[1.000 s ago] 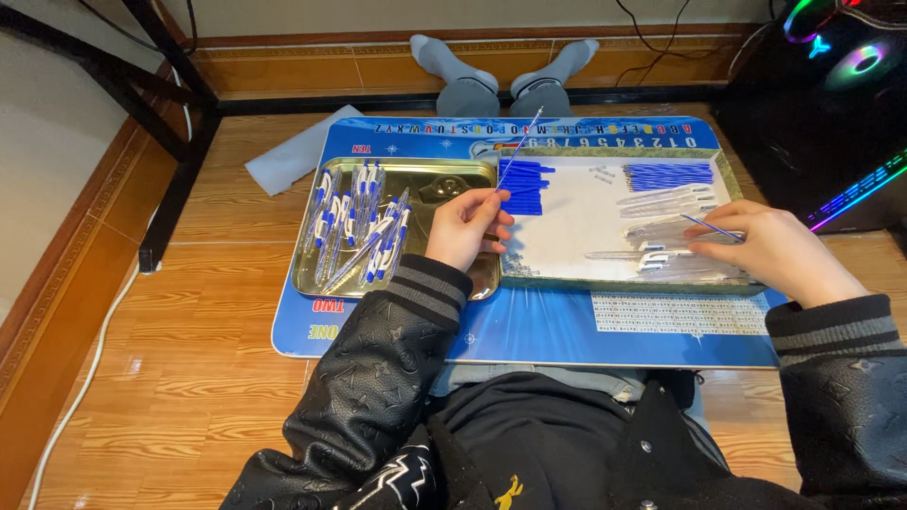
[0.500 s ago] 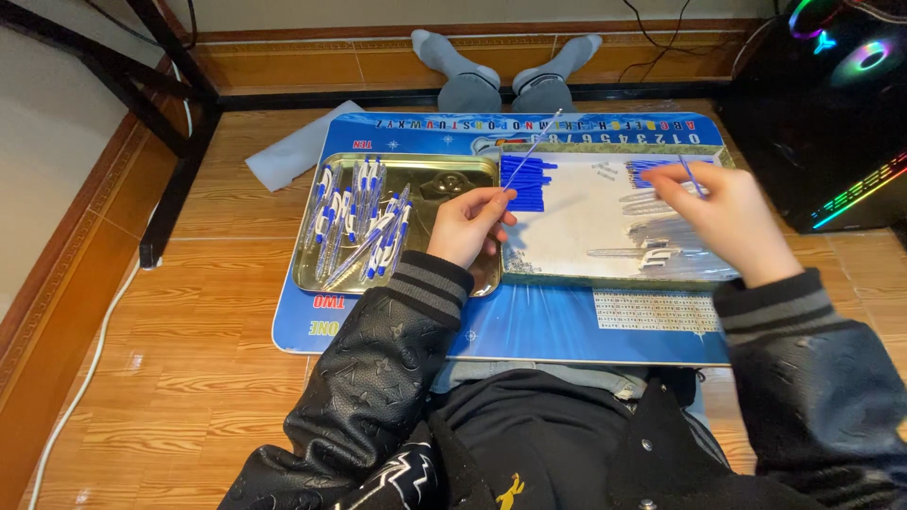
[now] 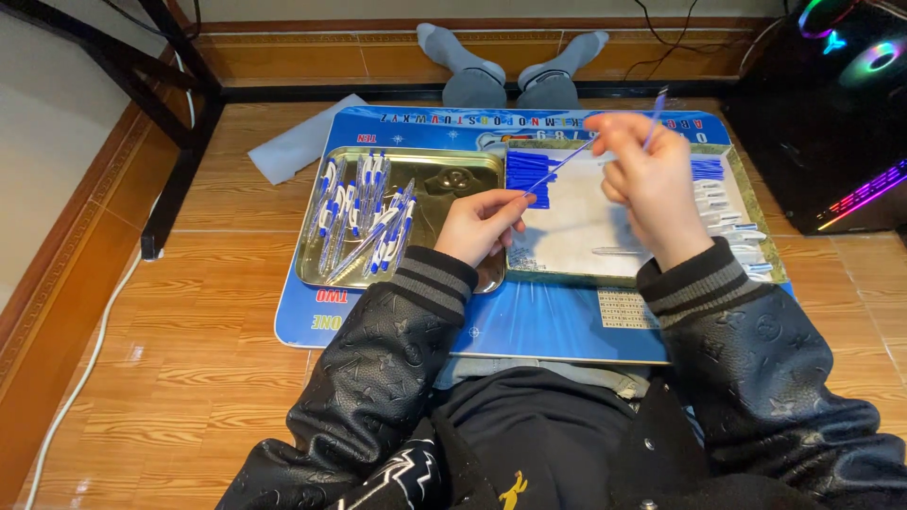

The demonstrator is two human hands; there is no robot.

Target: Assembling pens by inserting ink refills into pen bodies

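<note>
Over the white sheet point(image 3: 576, 222), left hand point(image 3: 482, 225) fingers pinch a blue refill point(image 3: 559, 167) angled toward 2 o'clock, right hand point(image 3: 652, 184) fingers clamp another blue piece point(image 3: 655, 118), kept clear of the tray point(image 3: 444, 175) for lining up.

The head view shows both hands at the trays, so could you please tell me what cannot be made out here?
- Head view: the right hand covers part of the right tray, hiding what lies there.
- The thin blue rod in the left hand: too thin to identify.
- The pens in the left tray: details too small.
- The computer case: cut by the right edge.
</note>
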